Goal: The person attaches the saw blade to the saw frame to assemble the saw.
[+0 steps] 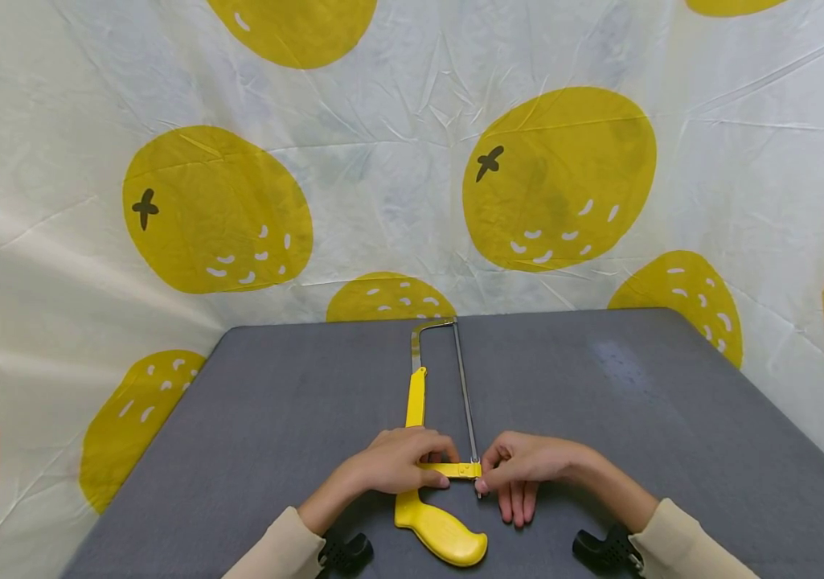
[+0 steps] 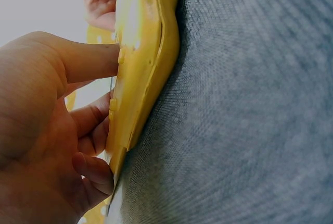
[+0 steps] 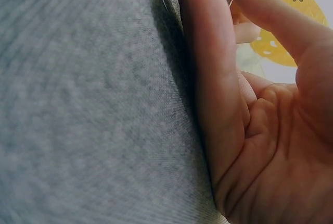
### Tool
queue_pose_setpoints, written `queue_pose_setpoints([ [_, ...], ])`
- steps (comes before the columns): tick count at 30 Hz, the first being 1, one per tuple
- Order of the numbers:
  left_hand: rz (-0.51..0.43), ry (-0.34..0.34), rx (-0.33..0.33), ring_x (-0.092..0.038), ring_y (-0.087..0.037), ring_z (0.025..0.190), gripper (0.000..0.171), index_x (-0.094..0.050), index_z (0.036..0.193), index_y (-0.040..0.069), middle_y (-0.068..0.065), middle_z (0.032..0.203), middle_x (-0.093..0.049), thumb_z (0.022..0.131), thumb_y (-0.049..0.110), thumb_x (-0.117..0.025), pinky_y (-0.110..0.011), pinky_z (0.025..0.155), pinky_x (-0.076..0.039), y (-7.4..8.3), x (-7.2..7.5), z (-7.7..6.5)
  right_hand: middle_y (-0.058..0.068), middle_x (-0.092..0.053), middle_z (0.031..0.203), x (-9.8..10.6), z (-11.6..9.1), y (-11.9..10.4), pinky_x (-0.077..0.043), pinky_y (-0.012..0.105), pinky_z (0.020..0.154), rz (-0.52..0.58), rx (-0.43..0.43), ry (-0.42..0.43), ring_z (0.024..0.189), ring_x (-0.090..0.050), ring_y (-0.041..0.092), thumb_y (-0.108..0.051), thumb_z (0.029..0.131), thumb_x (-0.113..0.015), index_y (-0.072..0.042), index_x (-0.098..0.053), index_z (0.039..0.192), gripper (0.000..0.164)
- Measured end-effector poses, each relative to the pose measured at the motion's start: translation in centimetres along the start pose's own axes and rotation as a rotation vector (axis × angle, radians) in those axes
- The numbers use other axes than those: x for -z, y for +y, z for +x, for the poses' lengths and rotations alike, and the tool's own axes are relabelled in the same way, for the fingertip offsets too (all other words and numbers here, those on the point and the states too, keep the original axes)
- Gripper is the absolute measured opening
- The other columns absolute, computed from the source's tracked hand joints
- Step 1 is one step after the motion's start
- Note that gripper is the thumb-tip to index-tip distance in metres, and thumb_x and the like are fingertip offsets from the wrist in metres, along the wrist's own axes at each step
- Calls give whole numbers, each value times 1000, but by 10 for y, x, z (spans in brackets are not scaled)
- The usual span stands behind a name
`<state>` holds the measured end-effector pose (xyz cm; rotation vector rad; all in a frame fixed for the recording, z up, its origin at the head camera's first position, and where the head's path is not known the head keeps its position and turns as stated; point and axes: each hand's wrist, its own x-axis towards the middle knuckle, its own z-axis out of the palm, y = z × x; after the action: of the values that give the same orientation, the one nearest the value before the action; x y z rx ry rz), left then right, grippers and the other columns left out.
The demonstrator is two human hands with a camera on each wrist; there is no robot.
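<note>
A hacksaw (image 1: 448, 535) lies on the grey table, its yellow handle toward me and its metal front bow (image 1: 416, 346) at the far edge. Its thin blade (image 1: 464, 386) runs along the right side. My left hand (image 1: 400, 460) grips the yellow frame just above the handle, thumb and fingers around the short crossbar (image 1: 455, 470). In the left wrist view, the fingers (image 2: 96, 60) press against the yellow body. My right hand (image 1: 530, 466) pinches the small metal tensioning piece (image 1: 480, 490) at the blade's near end; the remaining fingers (image 3: 216, 78) extend down by the table.
The grey cloth-covered table (image 1: 296, 386) reaches back to a pale curtain (image 1: 390, 193) printed with yellow fruit. Black wrist devices (image 1: 603, 551) sit under both sleeves near the front.
</note>
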<state>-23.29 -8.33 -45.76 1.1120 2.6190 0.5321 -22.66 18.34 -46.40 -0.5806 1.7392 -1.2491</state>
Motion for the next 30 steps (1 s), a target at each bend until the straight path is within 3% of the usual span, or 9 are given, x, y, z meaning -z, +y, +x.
queue_pose_setpoints([
  [30, -5, -2, 2, -50, 0, 76, 16, -69, 111, 42, 17, 87, -56, 96, 39, -73, -21, 65, -39, 1, 3, 2, 4, -74, 70, 3, -3, -4, -56, 24, 52, 12, 6, -19, 55, -71, 7, -20, 99, -67, 0, -69, 100, 21],
])
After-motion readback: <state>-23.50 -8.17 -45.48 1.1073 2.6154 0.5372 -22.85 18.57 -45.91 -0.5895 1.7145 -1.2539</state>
